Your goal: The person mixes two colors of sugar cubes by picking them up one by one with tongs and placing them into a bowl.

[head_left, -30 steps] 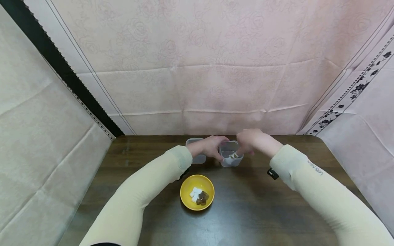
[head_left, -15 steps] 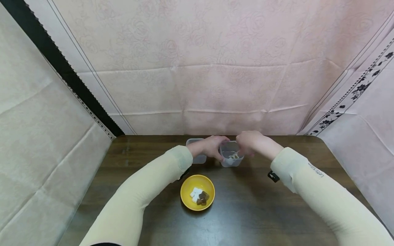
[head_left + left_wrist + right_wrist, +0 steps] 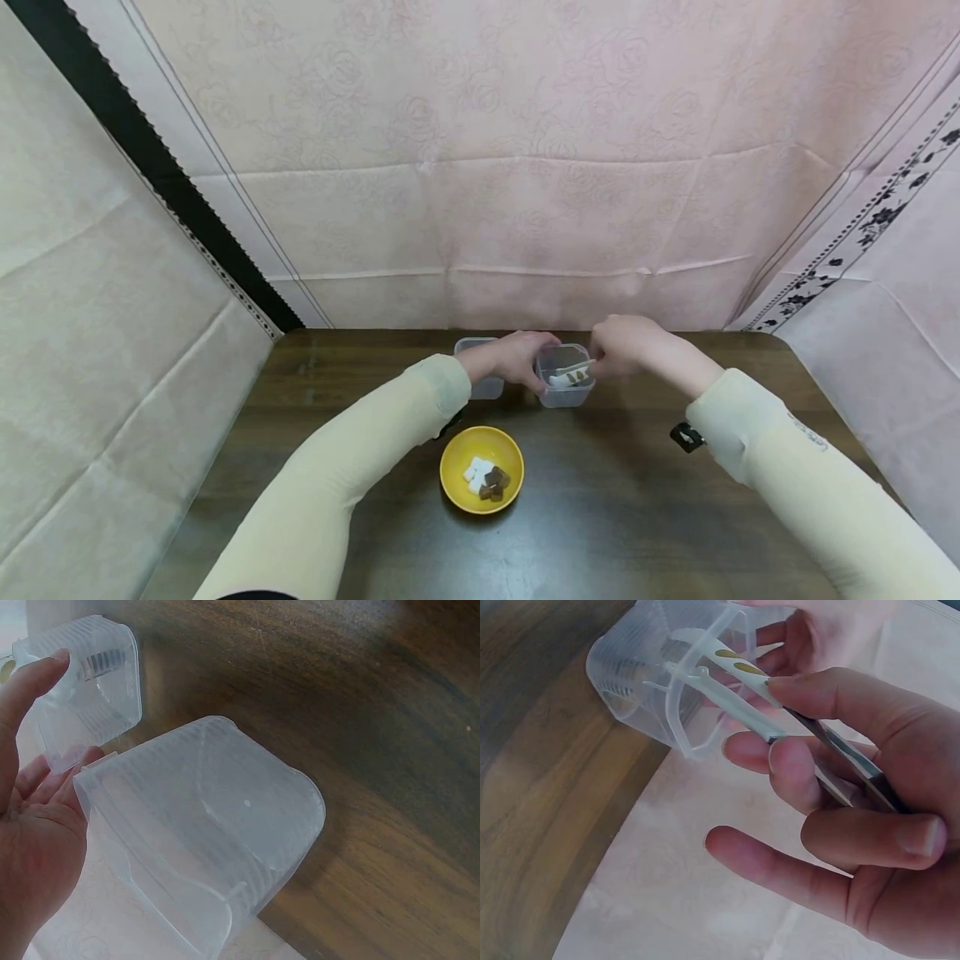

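A yellow bowl (image 3: pixel 481 469) of white and brown cubes sits nearest on the tabletop (image 3: pixel 615 517). Beyond it, the left hand (image 3: pixel 516 357) curls its grip round a clear plastic container (image 3: pixel 564 388); the right hand (image 3: pixel 621 348) pinches white tongs (image 3: pixel 727 671) whose tips reach inside it.

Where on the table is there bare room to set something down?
Bare wood lies right of the yellow bowl, toward the right sleeve, and on the left of the table. The back middle is crowded: both hands and two clear containers.
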Demonstrator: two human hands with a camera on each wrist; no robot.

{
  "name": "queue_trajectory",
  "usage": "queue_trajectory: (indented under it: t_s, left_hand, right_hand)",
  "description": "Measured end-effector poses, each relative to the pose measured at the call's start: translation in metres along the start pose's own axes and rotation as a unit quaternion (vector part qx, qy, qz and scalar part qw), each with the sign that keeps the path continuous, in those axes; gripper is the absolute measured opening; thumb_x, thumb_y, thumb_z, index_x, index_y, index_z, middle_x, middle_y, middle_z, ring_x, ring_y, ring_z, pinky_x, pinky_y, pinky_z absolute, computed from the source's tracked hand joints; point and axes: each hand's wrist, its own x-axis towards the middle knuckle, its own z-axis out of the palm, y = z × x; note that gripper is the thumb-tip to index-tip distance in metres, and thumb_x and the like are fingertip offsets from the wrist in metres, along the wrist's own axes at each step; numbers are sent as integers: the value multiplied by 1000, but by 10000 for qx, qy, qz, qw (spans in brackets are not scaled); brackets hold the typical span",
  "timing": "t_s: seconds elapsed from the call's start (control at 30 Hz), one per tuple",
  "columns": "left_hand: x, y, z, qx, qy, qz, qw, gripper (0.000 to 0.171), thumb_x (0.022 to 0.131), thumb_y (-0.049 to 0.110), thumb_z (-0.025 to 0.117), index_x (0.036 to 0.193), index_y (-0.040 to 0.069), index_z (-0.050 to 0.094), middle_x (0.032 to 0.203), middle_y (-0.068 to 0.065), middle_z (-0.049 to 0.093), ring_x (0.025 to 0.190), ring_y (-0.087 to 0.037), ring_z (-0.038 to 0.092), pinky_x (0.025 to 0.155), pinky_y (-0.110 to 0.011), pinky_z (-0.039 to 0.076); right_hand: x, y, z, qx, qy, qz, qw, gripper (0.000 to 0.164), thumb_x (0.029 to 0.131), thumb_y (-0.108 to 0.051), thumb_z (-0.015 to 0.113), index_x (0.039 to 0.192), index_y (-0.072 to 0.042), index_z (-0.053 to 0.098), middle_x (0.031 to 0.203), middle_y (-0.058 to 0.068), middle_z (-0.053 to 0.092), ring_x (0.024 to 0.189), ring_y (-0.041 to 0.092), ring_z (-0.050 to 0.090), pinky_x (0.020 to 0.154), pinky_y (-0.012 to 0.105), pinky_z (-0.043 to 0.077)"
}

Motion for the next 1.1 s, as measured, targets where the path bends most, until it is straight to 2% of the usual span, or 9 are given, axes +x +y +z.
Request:
queue_trajectory:
  t_s: [0.23,0.63,0.9,1.1]
  left_hand:
    - [-1,1,2,-76,42,-164,9998,86,86,24,93,157,13,46,157,-6,55,137,-20,56,118,-35,46]
    - [-2,0,1,-22,26,-38,10000,87,86,23,92,158,10,46,157,-9,55,140,-21,55,118,-35,46]
    - [-2,1,0,-5,-8,29,10000,87,86,24,92,158,8,45,158,-11,54,141,-22,54,119,-35,44]
    - [-3,0,1,19,49,64,10000,87,86,24,92,157,7,45,157,-12,55,139,-24,55,118,-38,46]
  right_hand:
    - [-18,2,-7,57,431,-241,9988,33,89,-21,75,60,-20,59,55,-10,45,52,8,38,50,27,29]
    - [-58,1,-14,-20,1083,-530,9927,31,88,-23,76,63,-28,60,57,-17,41,54,5,36,52,29,27]
    - [-74,-3,-13,70,1130,-466,9925,26,88,-22,79,67,-28,64,58,-18,41,54,3,35,51,26,27]
    - [-81,-13,-15,115,1195,-542,9913,33,89,-24,79,64,-30,59,59,-19,38,54,1,34,52,25,26]
